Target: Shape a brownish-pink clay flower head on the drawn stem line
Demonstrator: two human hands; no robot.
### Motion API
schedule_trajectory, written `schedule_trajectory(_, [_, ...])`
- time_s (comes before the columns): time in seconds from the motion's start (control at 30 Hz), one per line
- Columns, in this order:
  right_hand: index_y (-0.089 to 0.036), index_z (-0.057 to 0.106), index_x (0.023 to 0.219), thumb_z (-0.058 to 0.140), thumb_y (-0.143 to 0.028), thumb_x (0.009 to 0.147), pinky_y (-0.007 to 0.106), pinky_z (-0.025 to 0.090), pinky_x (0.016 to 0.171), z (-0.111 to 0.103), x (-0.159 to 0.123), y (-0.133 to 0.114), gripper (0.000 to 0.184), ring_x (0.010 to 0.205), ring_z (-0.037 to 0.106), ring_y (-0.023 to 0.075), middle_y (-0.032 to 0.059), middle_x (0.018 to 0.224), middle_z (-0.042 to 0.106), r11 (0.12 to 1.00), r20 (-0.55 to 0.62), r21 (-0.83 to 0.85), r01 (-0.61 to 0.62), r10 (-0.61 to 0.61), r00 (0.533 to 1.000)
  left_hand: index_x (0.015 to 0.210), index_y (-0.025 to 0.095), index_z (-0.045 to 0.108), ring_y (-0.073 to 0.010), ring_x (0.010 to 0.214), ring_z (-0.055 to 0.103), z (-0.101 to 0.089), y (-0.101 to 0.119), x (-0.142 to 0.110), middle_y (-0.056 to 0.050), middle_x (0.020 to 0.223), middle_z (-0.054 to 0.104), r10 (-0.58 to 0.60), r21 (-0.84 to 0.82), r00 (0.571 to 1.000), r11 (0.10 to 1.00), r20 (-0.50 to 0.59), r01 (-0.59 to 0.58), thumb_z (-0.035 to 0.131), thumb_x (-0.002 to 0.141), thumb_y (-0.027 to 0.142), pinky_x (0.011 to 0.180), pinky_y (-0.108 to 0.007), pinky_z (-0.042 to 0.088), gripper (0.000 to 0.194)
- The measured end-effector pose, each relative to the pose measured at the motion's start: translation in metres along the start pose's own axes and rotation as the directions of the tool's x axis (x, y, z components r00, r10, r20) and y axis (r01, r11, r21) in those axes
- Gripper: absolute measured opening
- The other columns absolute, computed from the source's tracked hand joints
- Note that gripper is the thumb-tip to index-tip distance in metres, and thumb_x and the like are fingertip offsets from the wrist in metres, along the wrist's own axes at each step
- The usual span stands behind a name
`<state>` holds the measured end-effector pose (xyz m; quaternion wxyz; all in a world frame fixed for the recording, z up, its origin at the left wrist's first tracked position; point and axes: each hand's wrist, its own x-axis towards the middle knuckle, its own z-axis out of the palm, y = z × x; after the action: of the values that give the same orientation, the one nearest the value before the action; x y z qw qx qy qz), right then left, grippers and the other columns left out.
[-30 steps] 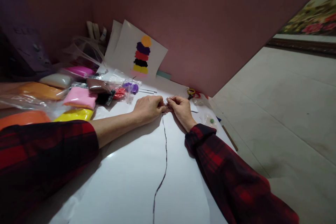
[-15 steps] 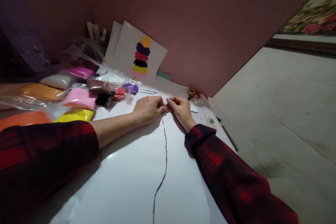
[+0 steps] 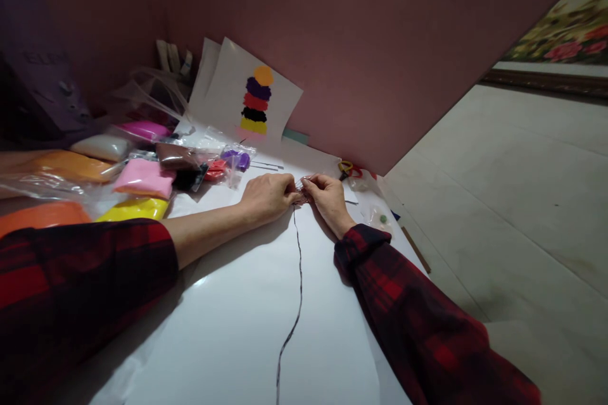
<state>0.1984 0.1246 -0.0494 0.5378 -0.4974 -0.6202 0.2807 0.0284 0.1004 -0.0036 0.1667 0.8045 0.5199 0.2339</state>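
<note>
At the far end of the white paper (image 3: 247, 329), both hands meet over a small, shiny, clear plastic packet (image 3: 301, 197) with a pinkish-brown tint. My left hand (image 3: 268, 196) is closed, its thumb and fingertips pinching the packet's left side. From the right, my right hand (image 3: 329, 196) pinches the same packet between thumb and forefinger. What lies inside is too small to make out. A thin, wavy dark line (image 3: 299, 278) runs down the paper from just below the fingers.
Bags of coloured clay, among them a pink one (image 3: 145, 178) and a yellow one (image 3: 134, 209), crowd the left. A sheet with a stack of coloured bands (image 3: 256, 101) leans on the wall. Yellow-and-red-handled scissors (image 3: 346, 168) lie beyond my right hand, near a small bag with a green piece (image 3: 382, 219).
</note>
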Motion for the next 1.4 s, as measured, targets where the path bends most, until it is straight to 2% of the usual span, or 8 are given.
schedule_trajectory(0.33, [-0.017, 0.066, 0.066, 0.068, -0.037, 0.071, 0.029, 0.046, 0.060, 0.0016, -0.0004, -0.0013, 0.021, 0.066, 0.058, 0.0163, 0.0026, 0.065, 0.064, 1.000, -0.039, 0.025, 0.008, -0.007, 0.999, 0.083, 0.023, 0.066, -0.0230, 0.082, 0.062, 0.0002, 0.0009, -0.0009, -0.003, 0.085, 0.071, 0.002, -0.002, 1.000, 1.000, 0.006, -0.002, 0.056, 0.084, 0.044, 0.064, -0.030, 0.037, 0.023])
schedule_trajectory(0.7, [-0.017, 0.067, 0.069, 0.068, -0.037, 0.071, 0.030, 0.046, 0.062, 0.0011, 0.0012, 0.0035, 0.021, 0.069, 0.059, 0.0177, 0.0041, 0.069, 0.065, 0.999, -0.036, 0.037, -0.007, 0.008, 0.999, 0.082, 0.024, 0.065, -0.0222, 0.080, 0.062, -0.0003, 0.0010, -0.0014, -0.002, 0.083, 0.071, 0.004, 0.000, 1.000, 1.000, 0.003, -0.004, 0.056, 0.084, 0.043, 0.061, -0.029, 0.035, 0.022])
schedule_trajectory(1.4, [-0.017, 0.064, 0.066, 0.068, -0.039, 0.071, 0.030, 0.046, 0.063, 0.0012, -0.0012, -0.0053, 0.023, 0.070, 0.059, 0.0173, 0.0025, 0.066, 0.064, 1.000, -0.032, 0.002, -0.015, 0.015, 0.999, 0.082, 0.023, 0.065, -0.0220, 0.080, 0.062, 0.0002, -0.0001, -0.0019, -0.003, 0.084, 0.071, 0.029, 0.012, 1.000, 1.000, -0.002, -0.029, 0.055, 0.084, 0.043, 0.061, -0.029, 0.036, 0.023])
